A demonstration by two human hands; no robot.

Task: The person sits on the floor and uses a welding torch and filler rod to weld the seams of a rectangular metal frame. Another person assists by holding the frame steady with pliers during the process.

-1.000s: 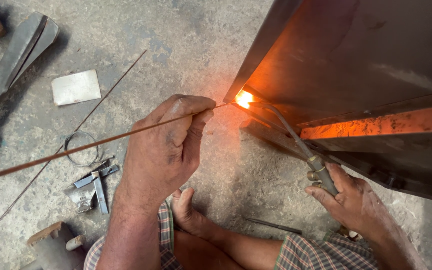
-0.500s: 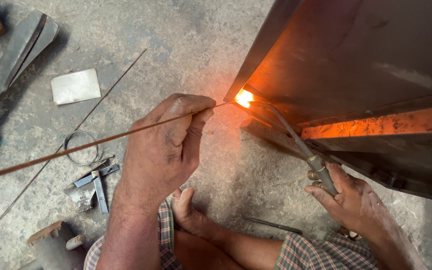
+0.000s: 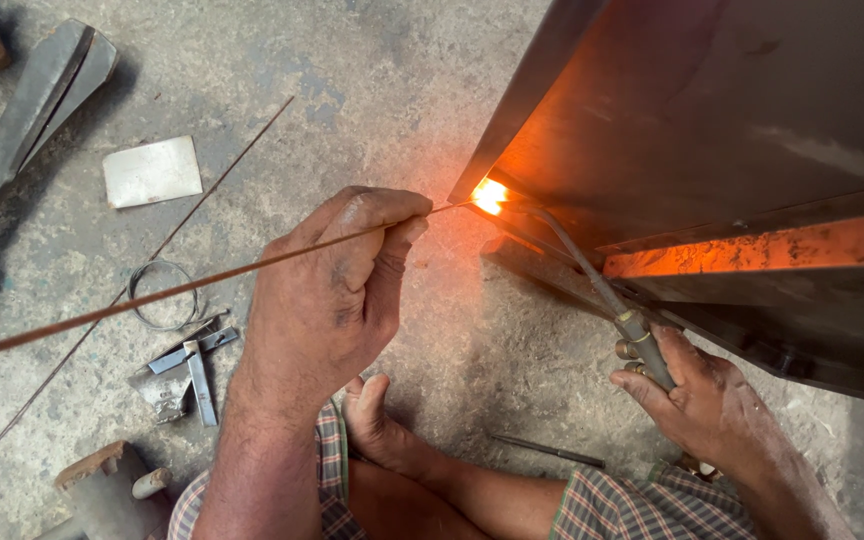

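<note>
My left hand [image 3: 337,285] is closed on a long thin filler rod [image 3: 152,297] that runs from the left edge to a bright orange flame spot [image 3: 490,195]. That spot sits at the lower corner of a large dark metal box [image 3: 712,130]. My right hand [image 3: 697,400] grips the handle of a gas torch [image 3: 597,285], whose thin bent tube reaches up to the glowing corner. The rod tip and the torch tip meet at the glow. An orange-lit ledge [image 3: 772,250] runs along the box's lower edge.
On the concrete floor lie a second thin rod [image 3: 132,280], a wire ring [image 3: 164,293], small metal scraps [image 3: 187,365], a pale square plate [image 3: 152,171], large shears [image 3: 17,140] and a hammer head [image 3: 102,490]. My bare foot [image 3: 382,425] rests below the left hand.
</note>
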